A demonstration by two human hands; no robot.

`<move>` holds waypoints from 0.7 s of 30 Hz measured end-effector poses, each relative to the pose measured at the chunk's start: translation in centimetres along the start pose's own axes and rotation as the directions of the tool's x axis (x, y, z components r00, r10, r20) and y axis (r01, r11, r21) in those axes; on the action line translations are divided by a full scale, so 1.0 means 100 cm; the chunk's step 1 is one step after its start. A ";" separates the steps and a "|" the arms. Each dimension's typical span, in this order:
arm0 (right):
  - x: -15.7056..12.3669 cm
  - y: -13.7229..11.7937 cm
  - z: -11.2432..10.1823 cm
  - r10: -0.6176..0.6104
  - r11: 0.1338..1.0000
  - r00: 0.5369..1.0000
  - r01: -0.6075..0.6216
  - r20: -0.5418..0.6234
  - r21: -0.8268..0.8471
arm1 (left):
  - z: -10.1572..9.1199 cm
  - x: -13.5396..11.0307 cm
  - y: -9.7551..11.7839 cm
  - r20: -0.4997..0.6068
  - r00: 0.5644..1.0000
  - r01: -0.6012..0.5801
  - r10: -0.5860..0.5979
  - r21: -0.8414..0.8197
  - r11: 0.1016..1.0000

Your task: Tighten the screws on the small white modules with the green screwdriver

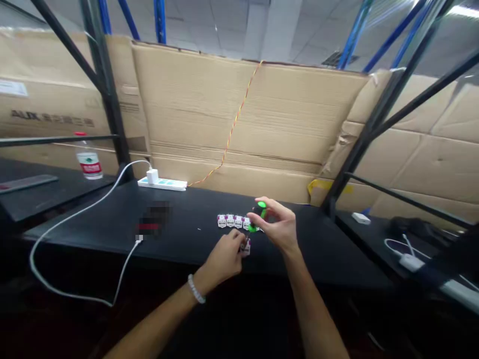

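A short row of small white and pink parts (234,221) lies on the black table (93,224). My right hand (279,227) is raised just right of the row, fingers pinched on a small black and green object (259,213). My left hand (224,258), with a bead bracelet on its wrist, rests nearer the table's front edge, fingers closed on one small white and pink part (245,246).
A white power strip (162,183) with a plugged charger sits at the back. Its white cable (67,219) loops over the front edge. A water bottle (89,159) stands at far left. Cardboard sheets (239,124) wall off the back. Black frame bars cross both sides.
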State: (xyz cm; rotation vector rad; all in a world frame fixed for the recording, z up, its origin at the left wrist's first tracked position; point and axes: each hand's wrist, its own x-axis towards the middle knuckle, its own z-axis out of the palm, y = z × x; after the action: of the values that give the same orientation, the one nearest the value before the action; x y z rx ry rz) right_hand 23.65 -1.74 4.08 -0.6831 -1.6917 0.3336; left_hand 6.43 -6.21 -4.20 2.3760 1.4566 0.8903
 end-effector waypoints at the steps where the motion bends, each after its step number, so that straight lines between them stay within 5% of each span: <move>1: -0.001 0.001 0.000 -0.046 0.997 0.998 0.043 -0.048 -0.060 | 0.000 0.000 0.000 0.002 1.000 -0.002 0.002 0.005 1.000; 5: -0.003 -0.003 0.005 -0.227 0.947 0.956 0.172 -0.187 -0.270 | 0.000 0.001 0.001 0.007 1.000 0.002 -0.002 0.017 1.000; 12: -0.005 -0.015 0.014 -0.387 0.843 0.895 0.246 -0.221 -0.478 | -0.001 0.000 0.001 -0.002 1.000 0.000 0.000 0.003 1.000; 15: -0.006 -0.011 0.015 -0.348 0.864 0.906 0.210 -0.242 -0.458 | 0.000 0.001 0.001 -0.017 1.000 0.002 -0.003 -0.024 1.000; 19: -0.012 -0.003 0.008 -0.144 0.958 0.937 0.051 -0.319 -0.282 | -0.004 0.000 0.002 -0.024 1.000 0.005 -0.008 -0.132 0.991; 21: -0.016 0.000 -0.002 -0.033 0.984 0.880 -0.054 -0.475 -0.170 | -0.008 -0.001 0.004 -0.014 1.000 0.006 -0.008 -0.164 0.986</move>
State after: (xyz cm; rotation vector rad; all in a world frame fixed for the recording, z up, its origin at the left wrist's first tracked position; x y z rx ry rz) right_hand 24.03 -2.75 2.85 -0.8302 -1.2512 0.0103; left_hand 6.22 -6.57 -3.39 2.2479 1.3401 0.9871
